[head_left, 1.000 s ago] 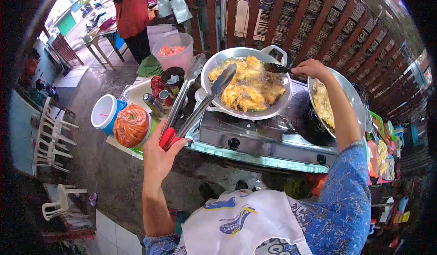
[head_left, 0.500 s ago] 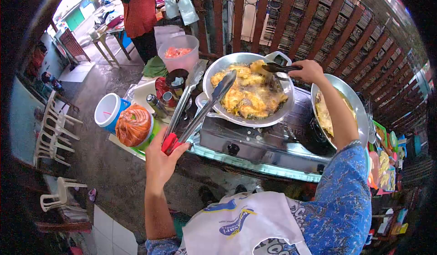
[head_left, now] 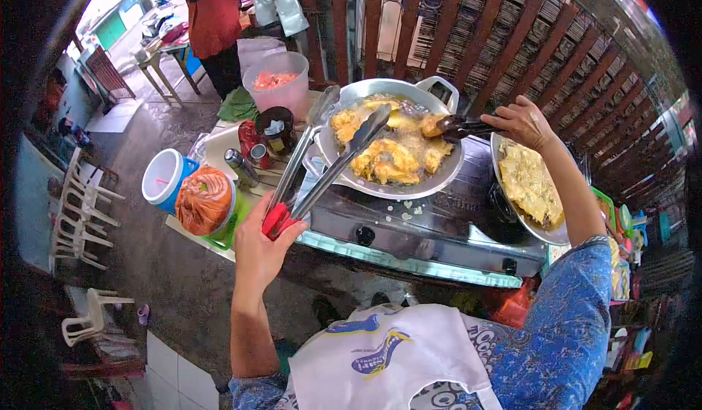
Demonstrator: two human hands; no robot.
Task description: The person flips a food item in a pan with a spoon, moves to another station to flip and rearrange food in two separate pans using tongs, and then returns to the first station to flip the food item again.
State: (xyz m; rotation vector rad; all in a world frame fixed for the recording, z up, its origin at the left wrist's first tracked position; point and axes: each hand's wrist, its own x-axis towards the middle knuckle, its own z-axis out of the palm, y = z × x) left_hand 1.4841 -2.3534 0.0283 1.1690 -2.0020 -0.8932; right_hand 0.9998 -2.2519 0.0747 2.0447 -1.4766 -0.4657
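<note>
My left hand (head_left: 267, 245) is closed around the red grips of metal tongs (head_left: 333, 172). The tongs' two long arms are spread apart, one reaching over the left part of the frying pan (head_left: 395, 192). Golden fried pieces (head_left: 387, 161) sit in bubbling oil in that pan. My right hand (head_left: 523, 123) grips a dark spatula-like utensil (head_left: 468, 127) by its handle. Its blurred head is at the pan's right rim, touching or very near a browned piece (head_left: 433, 124). A second pan (head_left: 499, 150) stands below my right forearm, holding a pale yellow batch (head_left: 528, 183).
Both pans are on a dark stove (head_left: 417, 227). Left of it are a pink tub (head_left: 278, 92), a blue-and-white container (head_left: 170, 179) and an orange-filled bag (head_left: 205, 198). Wooden slats (head_left: 468, 37) rise behind. A person in red (head_left: 214, 19) stands at the back left.
My right hand has shifted right, drawing the dark utensil from over the food to the pan's right rim. The left hand still holds the spread tongs. The view has shifted slightly.
</note>
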